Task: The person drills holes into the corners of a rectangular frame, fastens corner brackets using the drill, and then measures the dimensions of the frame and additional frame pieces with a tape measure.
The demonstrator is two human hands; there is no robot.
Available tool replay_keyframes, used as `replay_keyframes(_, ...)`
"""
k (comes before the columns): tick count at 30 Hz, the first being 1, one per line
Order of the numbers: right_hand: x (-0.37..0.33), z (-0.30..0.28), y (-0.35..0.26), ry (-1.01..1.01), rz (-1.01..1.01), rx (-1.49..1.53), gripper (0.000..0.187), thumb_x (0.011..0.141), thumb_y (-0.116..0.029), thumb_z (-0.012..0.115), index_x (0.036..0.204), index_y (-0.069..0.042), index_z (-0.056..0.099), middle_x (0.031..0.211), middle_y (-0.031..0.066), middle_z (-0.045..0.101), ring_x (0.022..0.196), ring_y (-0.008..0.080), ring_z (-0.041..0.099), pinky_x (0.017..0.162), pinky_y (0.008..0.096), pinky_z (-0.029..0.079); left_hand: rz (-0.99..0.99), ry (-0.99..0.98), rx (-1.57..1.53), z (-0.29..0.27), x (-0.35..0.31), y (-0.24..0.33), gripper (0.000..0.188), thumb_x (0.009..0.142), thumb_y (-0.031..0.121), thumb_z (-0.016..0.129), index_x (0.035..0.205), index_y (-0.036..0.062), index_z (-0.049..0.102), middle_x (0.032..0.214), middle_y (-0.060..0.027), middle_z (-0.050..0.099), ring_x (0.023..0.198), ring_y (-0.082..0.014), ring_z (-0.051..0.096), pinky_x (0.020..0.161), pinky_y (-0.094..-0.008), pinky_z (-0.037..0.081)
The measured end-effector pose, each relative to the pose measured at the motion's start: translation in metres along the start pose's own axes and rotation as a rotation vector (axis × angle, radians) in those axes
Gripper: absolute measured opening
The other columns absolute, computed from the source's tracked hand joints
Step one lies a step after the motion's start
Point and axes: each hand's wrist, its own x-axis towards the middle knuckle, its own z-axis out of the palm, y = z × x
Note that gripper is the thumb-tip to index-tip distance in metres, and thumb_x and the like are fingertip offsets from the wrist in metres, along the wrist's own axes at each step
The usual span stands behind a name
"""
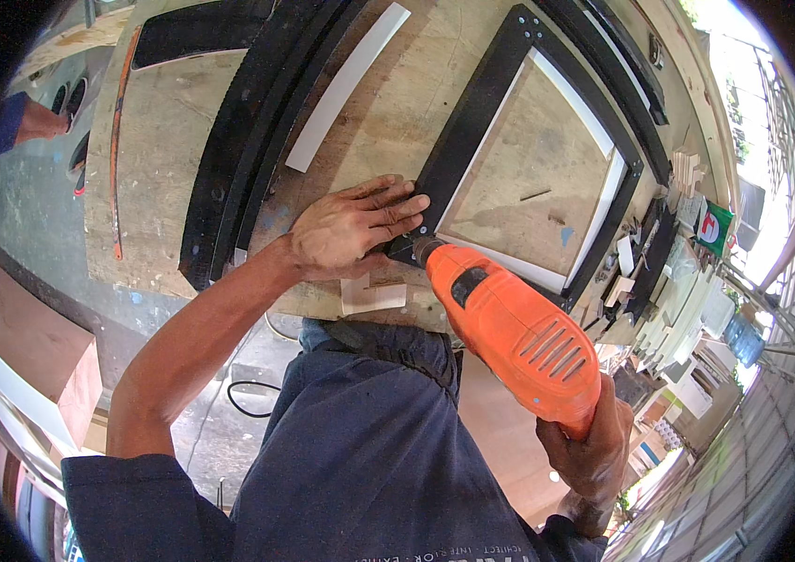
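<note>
A black rectangular frame (pixel 477 117) with a white inner edge lies on the wooden workbench. At its near left corner, my left hand (pixel 355 225) rests flat, open, with fingers stretched across the black bar. My right hand (pixel 589 445) is wrapped round the handle of an orange power drill (pixel 515 328). The drill's chuck points at that same corner, just beside my left fingertips. The drill body hides the bit's tip. Several screw heads (pixel 530 28) show at the frame's far corner. Just under my left hand, a small pale block (pixel 374 295) sits at the bench edge.
Long black bars (pixel 257 122) and a white strip (pixel 351 84) lie left of the frame. An orange-edged strip (pixel 121 140) lies farther left. Wood offcuts and a green packet (pixel 714 228) are on the right. At the far left, another person's foot (pixel 56 120) shows.
</note>
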Motion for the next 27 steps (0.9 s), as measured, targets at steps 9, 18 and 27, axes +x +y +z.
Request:
replay_keyframes(9, 0.004, -0.003, 0.001, -0.026, -0.053, -0.03, 0.059, 0.066, -0.005, 0.085, 0.118, 0.003, 0.059, 0.087, 0.0188, 0.072, 0.076, 0.0355, 0.072, 0.068, 0.0431, 0.057, 0.0, 0.01, -0.028, -0.002, 0.001, 0.0, 0.079, 0.067, 0.021, 0.081, 0.14, 0.0063, 0.058, 0.157, -0.0081, 0.046, 0.146, -0.0287, 0.041, 0.126, -0.0446, 0.029)
replay_keyframes(18, 0.008, -0.006, 0.007, -0.069, -0.009, -0.024, 0.058, 0.067, -0.008, 0.087, 0.116, 0.002, 0.06, 0.085, 0.0182, 0.071, 0.077, 0.0357, 0.072, 0.068, 0.0438, 0.056, 0.01, -0.003, -0.008, 0.001, 0.0, -0.001, 0.078, 0.067, 0.024, 0.082, 0.139, 0.0055, 0.059, 0.157, -0.008, 0.045, 0.147, -0.0289, 0.04, 0.126, -0.045, 0.029)
replay_keyframes(27, 0.012, -0.007, 0.005, -0.057, -0.046, -0.049, 0.059, 0.068, -0.009, 0.087, 0.119, 0.001, 0.06, 0.087, 0.0183, 0.071, 0.078, 0.0354, 0.072, 0.069, 0.0428, 0.056, 0.007, -0.006, -0.007, 0.0, 0.001, -0.001, 0.081, 0.066, 0.025, 0.083, 0.141, 0.0065, 0.058, 0.158, -0.0077, 0.044, 0.148, -0.0282, 0.039, 0.127, -0.0436, 0.028)
